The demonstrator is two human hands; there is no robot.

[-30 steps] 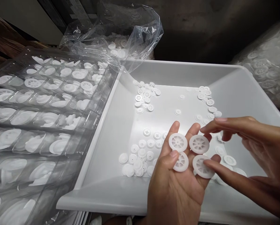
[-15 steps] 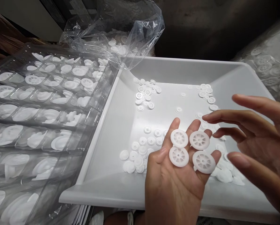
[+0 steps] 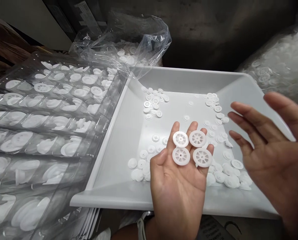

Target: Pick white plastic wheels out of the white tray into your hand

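Palm up above a white tray [image 3: 119,140], my left hand [image 3: 181,186] has several spoked white discs [image 3: 180,156] resting on its fingers in two rows. The discs lie flat and are not gripped. To their right, my right hand [image 3: 273,146] is raised over the tray's right side, palm showing, fingers spread, with nothing in it. Small white discs [image 3: 152,103] lie at the tray's back left. A heap of larger white discs [image 3: 231,180] sits between the two hands at the front right, and more are at the front left.
A clear compartment tray [image 3: 51,156] filled with white plastic parts covers the left side. Behind the white tray stands an open clear bag [image 3: 149,50] holding white pieces. Another full bag [image 3: 283,63] is at the back right. Stacked sheets lie under the compartment tray.
My right hand has drawn away to the right from the discs, and its fingers have opened wider. My left hand has shifted slightly left in view with the discs still on it. The view has shifted slightly.
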